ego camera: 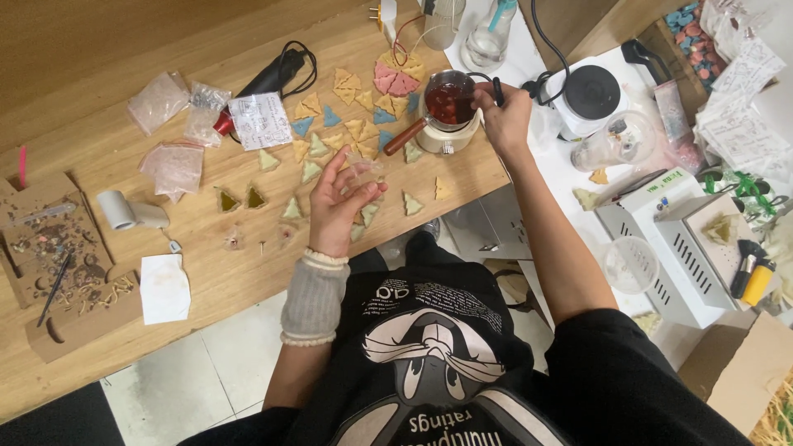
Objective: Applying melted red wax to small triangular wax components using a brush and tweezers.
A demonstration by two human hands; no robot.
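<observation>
1. Two hands are busy at once, which is the first risk: my left hand [337,202] is nearest me, fingers curled loosely around a small clear mould [361,172], held just above the worktop [206,272]. The grip looks light, so I judge the mould could tilt or slip if I look away.
2. Around that hand lie pale tree-shaped pieces [411,203], some touching my fingers. A careless move could sweep them off the near edge, which is close.
3. Further out, my right hand [505,116] is closed on a dark handle [496,89] beside the small pot [450,103]; I cannot tell exactly what the handle belongs to.
4. That pot holds dark red liquid, glossy, filled fairly high. It sits on a pale round base [446,136] with a brown wooden handle [404,137] pointing towards my left hand. I judge a knock to that handle could spill red liquid over the yellow, blue and pink pieces [388,78] just behind.
5. Cables [541,78] run near my right wrist towards the white hotplate [591,95]; snagging one could tug things over.
</observation>
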